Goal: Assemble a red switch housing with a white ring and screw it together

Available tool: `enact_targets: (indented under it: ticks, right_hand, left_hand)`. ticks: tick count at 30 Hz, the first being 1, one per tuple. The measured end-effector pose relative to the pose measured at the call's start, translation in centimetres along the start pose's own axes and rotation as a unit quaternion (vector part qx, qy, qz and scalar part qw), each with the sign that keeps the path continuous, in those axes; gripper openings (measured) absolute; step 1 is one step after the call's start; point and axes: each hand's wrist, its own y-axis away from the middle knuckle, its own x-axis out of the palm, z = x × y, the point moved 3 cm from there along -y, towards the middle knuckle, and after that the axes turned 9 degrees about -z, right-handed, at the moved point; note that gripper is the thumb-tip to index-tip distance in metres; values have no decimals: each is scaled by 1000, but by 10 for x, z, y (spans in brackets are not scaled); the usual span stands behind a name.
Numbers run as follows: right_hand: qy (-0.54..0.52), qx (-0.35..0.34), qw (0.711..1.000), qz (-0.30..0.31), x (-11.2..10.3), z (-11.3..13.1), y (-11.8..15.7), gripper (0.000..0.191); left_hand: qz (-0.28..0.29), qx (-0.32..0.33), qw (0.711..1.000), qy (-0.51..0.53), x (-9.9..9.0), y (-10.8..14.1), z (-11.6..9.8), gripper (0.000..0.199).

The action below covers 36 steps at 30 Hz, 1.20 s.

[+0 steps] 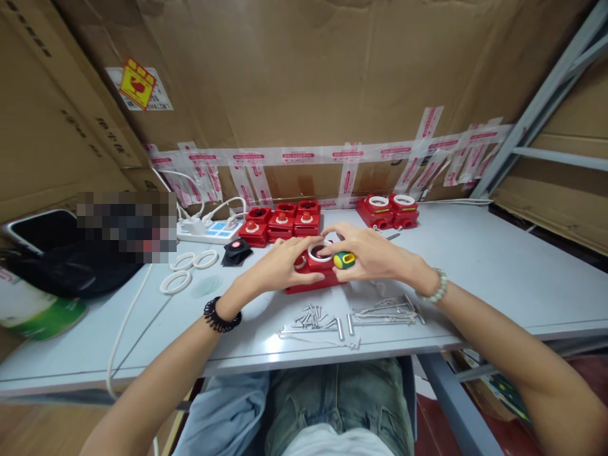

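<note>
A red plastic housing [317,282] lies on the grey table [498,266] in front of me, with a white ring [319,252] seated in its round opening. My left hand [281,266] rests on the housing's left side, fingers pressing on top. My right hand [368,252] reaches over from the right, fingertips on the white ring, and holds a short green-and-yellow screwdriver handle [344,259] under the palm.
Screws and long metal pins [351,315] lie near the table's front edge. Red housings [281,223] stand in a row behind, two more with white rings [389,209] at right. Loose white rings [190,269], a black part [236,251], a power strip [209,231] and a dark bag [71,266] sit left.
</note>
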Motion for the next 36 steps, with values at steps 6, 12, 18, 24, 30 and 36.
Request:
enact_targets:
  ticks: [6,12,18,24,30,36]
  right_hand:
    - [-21,18,1000,5,0,-1,1,39]
    - [-84,56,995,6,5,-7,2,38]
    - [-123,62,990,-3,8,-14,3,37]
    - [-129,61,990,-8,8,-15,2,37]
    - [-108,60,992,-2,7,-13,1,37]
    - [-94,50,994,-7,5,-13,0,34]
  left_hand:
    - [-1,11,999,45,3,0,0,65]
    - [6,4,996,92,3,0,-2,68]
    - [-1,20,995,100,2,0,-2,66]
    - [-8,22,994,107,1,-2,-1,64]
    - [-13,29,993,110,0,-3,-2,63]
    - [-17,20,995,97,-4,-2,-3,67]
